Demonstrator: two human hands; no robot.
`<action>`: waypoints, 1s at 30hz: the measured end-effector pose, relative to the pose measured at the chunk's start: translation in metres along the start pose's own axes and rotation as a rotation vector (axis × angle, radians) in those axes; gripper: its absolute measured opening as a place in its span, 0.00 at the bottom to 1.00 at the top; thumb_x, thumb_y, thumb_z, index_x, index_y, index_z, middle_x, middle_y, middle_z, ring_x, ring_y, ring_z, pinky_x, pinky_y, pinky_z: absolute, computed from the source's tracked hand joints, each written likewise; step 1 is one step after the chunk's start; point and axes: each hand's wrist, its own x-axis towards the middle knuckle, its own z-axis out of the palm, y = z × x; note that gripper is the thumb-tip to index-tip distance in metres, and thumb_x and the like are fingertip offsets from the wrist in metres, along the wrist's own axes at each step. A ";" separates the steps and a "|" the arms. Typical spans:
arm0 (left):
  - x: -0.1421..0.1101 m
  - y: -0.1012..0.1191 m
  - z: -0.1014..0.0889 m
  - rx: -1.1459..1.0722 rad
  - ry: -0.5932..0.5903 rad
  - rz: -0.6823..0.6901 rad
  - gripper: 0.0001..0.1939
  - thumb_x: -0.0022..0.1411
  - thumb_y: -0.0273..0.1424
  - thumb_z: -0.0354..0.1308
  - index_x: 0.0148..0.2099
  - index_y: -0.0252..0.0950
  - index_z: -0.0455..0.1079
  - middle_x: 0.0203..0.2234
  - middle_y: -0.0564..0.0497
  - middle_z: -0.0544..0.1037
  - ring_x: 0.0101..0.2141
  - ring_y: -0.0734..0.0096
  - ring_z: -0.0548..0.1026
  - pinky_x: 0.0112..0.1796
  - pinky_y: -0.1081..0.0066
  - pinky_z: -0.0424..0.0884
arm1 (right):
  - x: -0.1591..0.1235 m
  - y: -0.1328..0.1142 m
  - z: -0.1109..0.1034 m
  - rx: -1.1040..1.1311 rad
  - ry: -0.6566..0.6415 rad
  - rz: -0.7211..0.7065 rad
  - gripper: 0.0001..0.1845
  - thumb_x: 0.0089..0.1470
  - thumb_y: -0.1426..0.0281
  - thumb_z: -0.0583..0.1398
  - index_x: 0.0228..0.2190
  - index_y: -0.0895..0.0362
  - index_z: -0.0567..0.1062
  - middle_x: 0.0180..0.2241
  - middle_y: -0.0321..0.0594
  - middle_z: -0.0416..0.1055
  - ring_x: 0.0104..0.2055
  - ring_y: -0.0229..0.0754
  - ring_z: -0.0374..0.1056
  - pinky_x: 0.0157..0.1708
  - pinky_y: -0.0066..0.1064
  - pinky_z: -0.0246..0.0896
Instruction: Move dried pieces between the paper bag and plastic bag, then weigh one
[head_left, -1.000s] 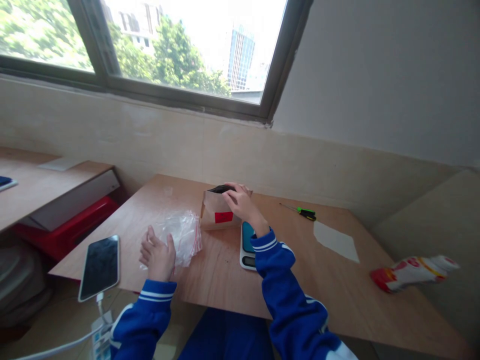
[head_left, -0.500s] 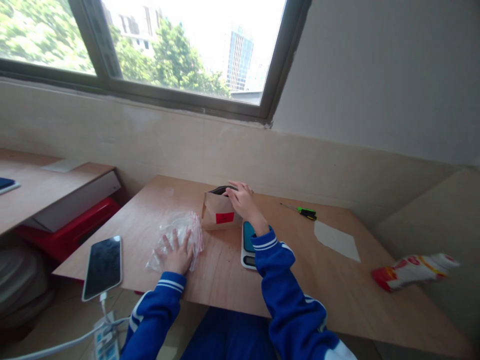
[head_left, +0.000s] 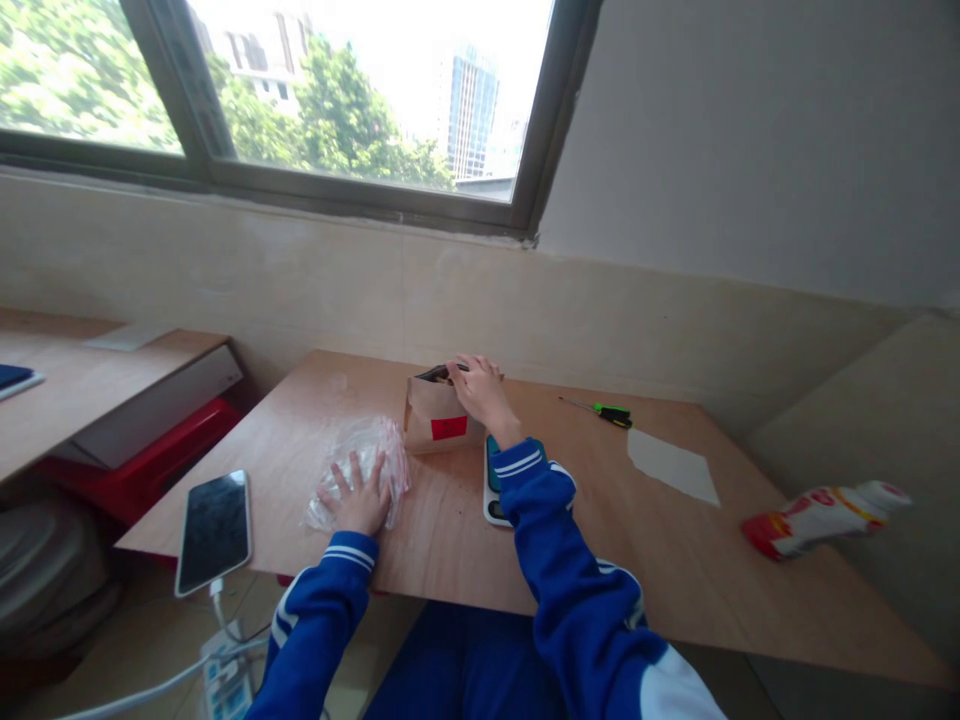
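Note:
My left hand (head_left: 358, 497) lies flat, fingers spread, on a pile of clear plastic zip bags (head_left: 366, 457) with red edges near the table's front. My right hand (head_left: 478, 388) reaches into the open top of a brown paper bag (head_left: 439, 421) with a red label, which stands at the middle of the wooden table (head_left: 570, 520). Its fingers curl over the bag's rim; what they hold, if anything, is hidden. A small white scale with a blue top (head_left: 491, 488) lies under my right forearm.
A phone (head_left: 214, 516) on a cable lies at the table's front left corner. A green-handled screwdriver (head_left: 609, 412) and a white paper sheet (head_left: 669, 465) lie to the right. A red and white packet (head_left: 822, 518) rests at the far right. Another desk stands at the left.
My left hand dropped from a raised pose and now presses flat on the plastic bags. My right hand stayed at the paper bag's opening. The view shifted slightly.

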 end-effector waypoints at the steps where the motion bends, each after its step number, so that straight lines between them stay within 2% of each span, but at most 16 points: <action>1: 0.000 -0.001 0.001 -0.008 0.001 0.003 0.26 0.66 0.39 0.42 0.65 0.46 0.52 0.67 0.43 0.45 0.64 0.36 0.36 0.53 0.31 0.38 | 0.004 0.000 -0.001 -0.007 -0.032 0.024 0.27 0.65 0.58 0.43 0.41 0.55 0.78 0.52 0.45 0.69 0.56 0.51 0.59 0.56 0.47 0.49; 4: 0.002 -0.005 0.006 -0.057 -0.003 0.012 0.27 0.65 0.39 0.42 0.65 0.47 0.51 0.67 0.44 0.43 0.64 0.37 0.34 0.53 0.30 0.36 | 0.011 -0.001 -0.011 -0.003 -0.150 0.047 0.23 0.64 0.60 0.47 0.41 0.55 0.78 0.52 0.47 0.69 0.56 0.54 0.59 0.55 0.51 0.49; 6: 0.007 -0.009 0.007 -0.131 -0.026 0.000 0.27 0.65 0.41 0.42 0.66 0.48 0.50 0.67 0.44 0.43 0.64 0.37 0.34 0.53 0.31 0.35 | 0.008 0.001 -0.024 0.036 -0.133 0.011 0.21 0.63 0.60 0.48 0.41 0.53 0.79 0.54 0.45 0.67 0.58 0.53 0.56 0.56 0.51 0.48; 10: 0.018 -0.019 -0.004 -0.377 -0.066 -0.084 0.29 0.66 0.46 0.36 0.67 0.45 0.47 0.66 0.41 0.45 0.64 0.39 0.39 0.54 0.32 0.38 | -0.027 0.015 -0.061 0.267 0.163 -0.002 0.21 0.64 0.60 0.46 0.42 0.52 0.77 0.51 0.43 0.68 0.56 0.46 0.60 0.57 0.44 0.49; 12: 0.020 -0.023 -0.014 -0.474 -0.050 -0.095 0.30 0.66 0.46 0.33 0.67 0.44 0.48 0.66 0.40 0.46 0.64 0.41 0.41 0.54 0.32 0.39 | -0.059 0.029 -0.075 0.422 0.267 0.011 0.21 0.64 0.60 0.46 0.42 0.54 0.76 0.46 0.43 0.71 0.53 0.43 0.63 0.56 0.39 0.51; 14: 0.015 -0.027 -0.024 -0.517 0.022 -0.076 0.28 0.66 0.45 0.35 0.65 0.43 0.52 0.66 0.41 0.48 0.64 0.43 0.42 0.54 0.32 0.39 | -0.098 0.047 -0.080 0.525 0.308 0.102 0.21 0.63 0.59 0.47 0.40 0.54 0.76 0.44 0.42 0.72 0.50 0.43 0.65 0.53 0.37 0.55; 16: 0.005 -0.029 -0.030 -0.550 0.158 -0.018 0.27 0.65 0.43 0.39 0.62 0.41 0.58 0.63 0.41 0.55 0.63 0.47 0.49 0.56 0.36 0.42 | -0.141 0.068 -0.072 0.566 0.340 0.284 0.21 0.61 0.57 0.50 0.38 0.56 0.76 0.42 0.43 0.73 0.48 0.45 0.66 0.50 0.37 0.57; 18: -0.010 -0.031 -0.028 -0.626 0.296 0.053 0.23 0.63 0.39 0.42 0.55 0.36 0.65 0.55 0.40 0.66 0.57 0.54 0.62 0.56 0.48 0.55 | -0.184 0.089 -0.054 0.604 0.405 0.534 0.23 0.57 0.54 0.51 0.37 0.57 0.76 0.41 0.45 0.74 0.44 0.46 0.68 0.45 0.37 0.60; 19: -0.018 -0.031 -0.025 -0.675 0.339 0.064 0.21 0.61 0.37 0.43 0.50 0.35 0.68 0.49 0.41 0.71 0.52 0.57 0.67 0.53 0.54 0.62 | -0.204 0.098 -0.043 0.626 0.459 0.654 0.24 0.55 0.52 0.52 0.35 0.58 0.76 0.39 0.46 0.75 0.41 0.45 0.69 0.41 0.35 0.62; 21: -0.032 -0.032 -0.016 -0.744 0.333 0.015 0.16 0.58 0.33 0.43 0.40 0.36 0.70 0.38 0.45 0.74 0.40 0.62 0.73 0.42 0.62 0.69 | -0.238 0.113 -0.020 0.658 0.574 0.847 0.26 0.50 0.50 0.53 0.33 0.60 0.76 0.34 0.46 0.75 0.33 0.43 0.68 0.32 0.32 0.62; 23: -0.040 -0.033 -0.004 -0.758 0.261 -0.014 0.12 0.55 0.32 0.43 0.32 0.37 0.68 0.31 0.48 0.74 0.33 0.64 0.73 0.36 0.65 0.70 | -0.261 0.121 -0.002 0.691 0.654 0.987 0.27 0.47 0.49 0.54 0.30 0.60 0.75 0.27 0.43 0.73 0.25 0.39 0.65 0.24 0.29 0.59; 25: -0.042 -0.034 0.006 -0.727 0.169 0.015 0.11 0.54 0.31 0.43 0.29 0.38 0.66 0.28 0.49 0.74 0.32 0.64 0.73 0.36 0.65 0.69 | -0.275 0.124 0.009 0.718 0.693 1.040 0.26 0.46 0.49 0.54 0.30 0.60 0.74 0.23 0.39 0.71 0.21 0.37 0.62 0.21 0.28 0.57; 28: -0.038 -0.035 0.014 -0.632 0.054 0.092 0.11 0.55 0.31 0.43 0.29 0.39 0.66 0.28 0.49 0.74 0.34 0.62 0.73 0.39 0.64 0.68 | -0.282 0.123 0.014 0.711 0.682 0.994 0.25 0.48 0.49 0.55 0.30 0.60 0.74 0.22 0.39 0.71 0.23 0.38 0.64 0.22 0.28 0.59; 30: -0.036 -0.035 0.016 -0.556 0.033 0.125 0.12 0.56 0.31 0.42 0.29 0.39 0.67 0.29 0.48 0.73 0.35 0.62 0.73 0.40 0.63 0.67 | -0.283 0.122 0.014 0.663 0.636 0.951 0.25 0.49 0.49 0.54 0.30 0.60 0.74 0.23 0.41 0.72 0.23 0.39 0.64 0.23 0.29 0.60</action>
